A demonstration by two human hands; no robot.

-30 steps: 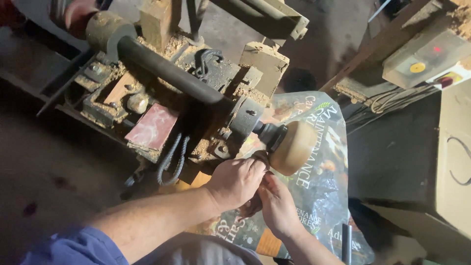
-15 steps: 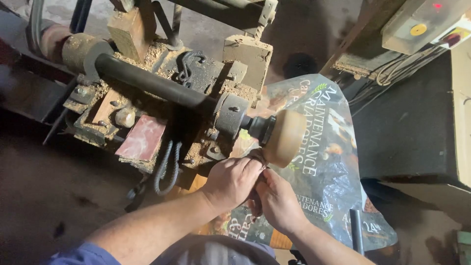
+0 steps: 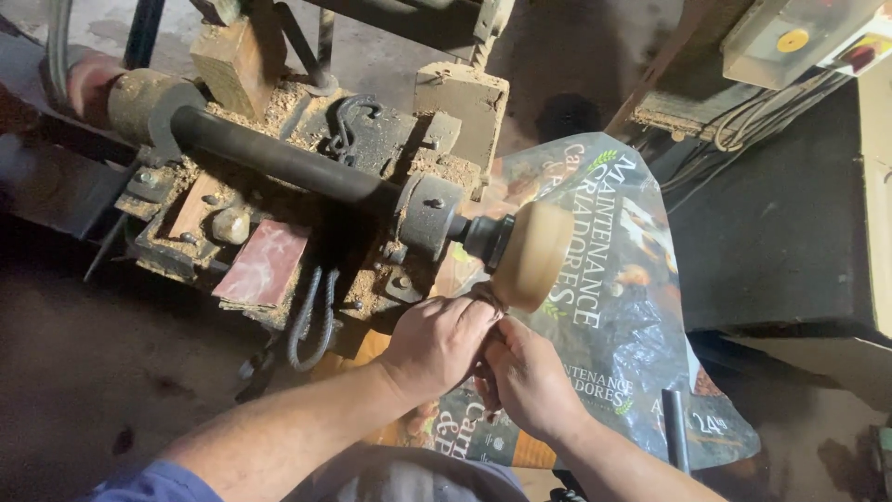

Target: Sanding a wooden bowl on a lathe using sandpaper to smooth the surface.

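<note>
Two bare hands meet just below a pale, round wooden disc mounted on the end of a dusty machine spindle. The left hand is curled into a loose fist, its knuckles up and its fingertips pinched together at the lower rim of the disc. The right hand presses against it from the other side, fingers bent inward toward the same spot. Whatever small piece they pinch between them is hidden by the fingers themselves, so I cannot tell what it is, only that both hands are closed tight around that one point.

Just above the fingertips sits the black chuck that carries the disc, and beyond it a grey metal bearing block joined to a long dark steel shaft. Sawdust lies thick over the rusty machine bed beyond the knuckles. Beside the left hand's wrist, a black coiled spring hangs from the frame near a reddish flat plate. Under both hands and the disc spreads a glossy printed plastic feed sack. Well beyond the fingers stands a pale electrical switch box with a yellow button.
</note>
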